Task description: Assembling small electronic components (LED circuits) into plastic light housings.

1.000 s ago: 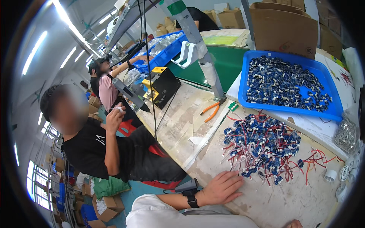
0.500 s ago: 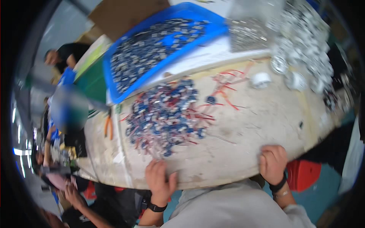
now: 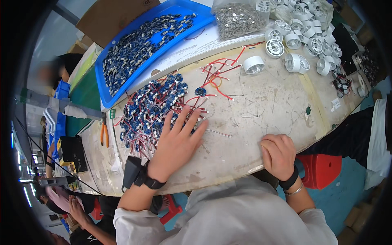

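A loose pile of blue circuit boards with red and white wires (image 3: 151, 110) is spread on the worn beige tabletop (image 3: 261, 106), left of its middle, probably kept within the left hand's reach. Over the pile's right side the left hand (image 3: 175, 139) is held palm down, fingers spread apart; whether boards are touched cannot be told. The right hand (image 3: 279, 153) is rested at the near edge, fingers curled together, apparently for support; nothing is seen in it. Red wires (image 3: 224, 67) and a white plastic ring (image 3: 253, 65) are left toward the far edge. Beyond it, a blue plastic tray (image 3: 203, 11) is filled with similar boards, presumably to contain them.
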